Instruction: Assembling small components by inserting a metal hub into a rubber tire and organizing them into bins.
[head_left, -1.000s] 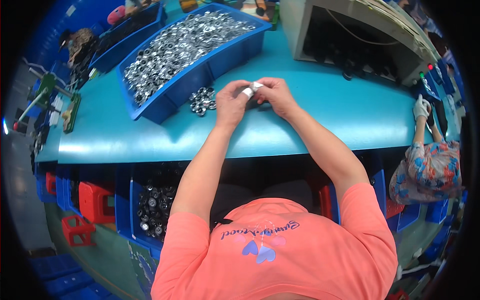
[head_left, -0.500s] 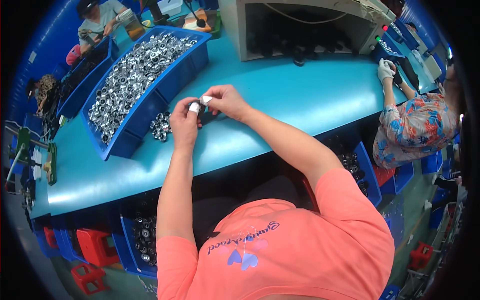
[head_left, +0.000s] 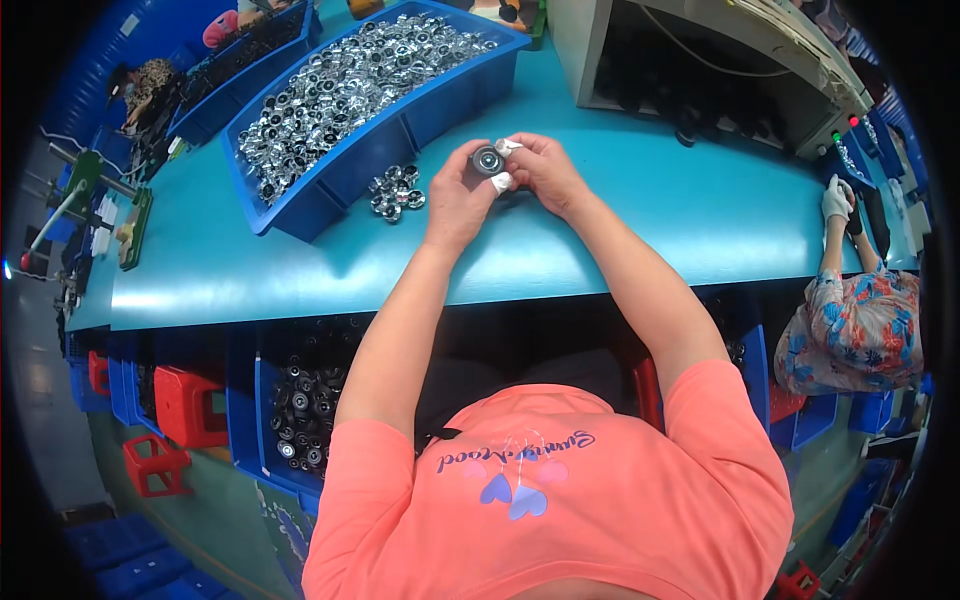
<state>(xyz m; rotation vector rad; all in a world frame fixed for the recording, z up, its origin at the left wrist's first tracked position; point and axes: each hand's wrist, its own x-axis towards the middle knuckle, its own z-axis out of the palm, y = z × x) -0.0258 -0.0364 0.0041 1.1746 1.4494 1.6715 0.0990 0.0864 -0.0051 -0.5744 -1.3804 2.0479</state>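
Both hands are meeting above the teal tabletop [head_left: 300, 270], just right of the small heap of loose parts [head_left: 396, 190]. The left hand [head_left: 457, 200] is pinching a small round part [head_left: 489, 159], dark disc with a shiny metal rim, its flat face turned up toward the camera. The right hand [head_left: 545, 172] is closing in from the right side, its white-taped fingertips [head_left: 508, 147] touching the part's upper and lower right edge; both hands are grasping it together, neither one slack. The part is sitting at the very tips of the left fingers, between the two hands; being a disc, it shows no long axis, and its flat faces are lying roughly level. The left hand is carrying most of it. Behind and left, a long blue plastic bin [head_left: 340, 165] is holding a deep pile of similar glinting, ringed pieces. Far right, another person's gloved hand [head_left: 836, 198] is working at the table edge.
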